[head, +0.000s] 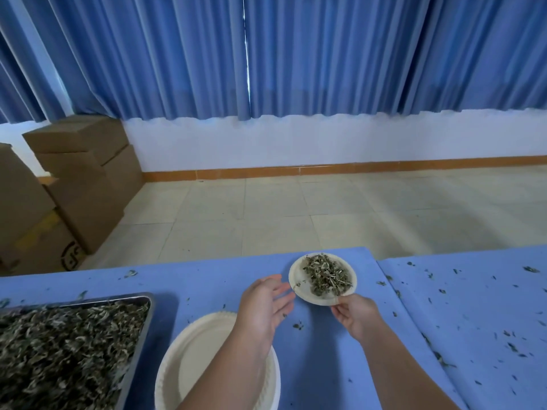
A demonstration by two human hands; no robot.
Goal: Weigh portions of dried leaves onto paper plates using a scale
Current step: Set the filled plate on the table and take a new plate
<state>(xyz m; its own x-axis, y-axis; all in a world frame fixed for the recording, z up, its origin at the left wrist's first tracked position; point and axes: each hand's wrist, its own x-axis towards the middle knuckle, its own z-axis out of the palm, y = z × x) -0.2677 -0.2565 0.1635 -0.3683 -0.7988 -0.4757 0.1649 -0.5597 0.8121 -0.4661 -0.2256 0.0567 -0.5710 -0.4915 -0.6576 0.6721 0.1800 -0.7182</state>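
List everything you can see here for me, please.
Small paper plate: 1, white, far table edge.
Dried leaves: 1 pile, green-brown, on that plate.
Larger paper plates: stack, white, near edge, under the left forearm.
Metal tray: 1, silver, near left, full of dried leaves.
Leaf scraps: many, dark, scattered over both tables.
Tables: 2, blue, side by side.
Cardboard boxes: several, brown, stacked left.
Curtains: blue, back wall.
Left hand: open, beside the small plate.
Right hand: pinches its near rim.
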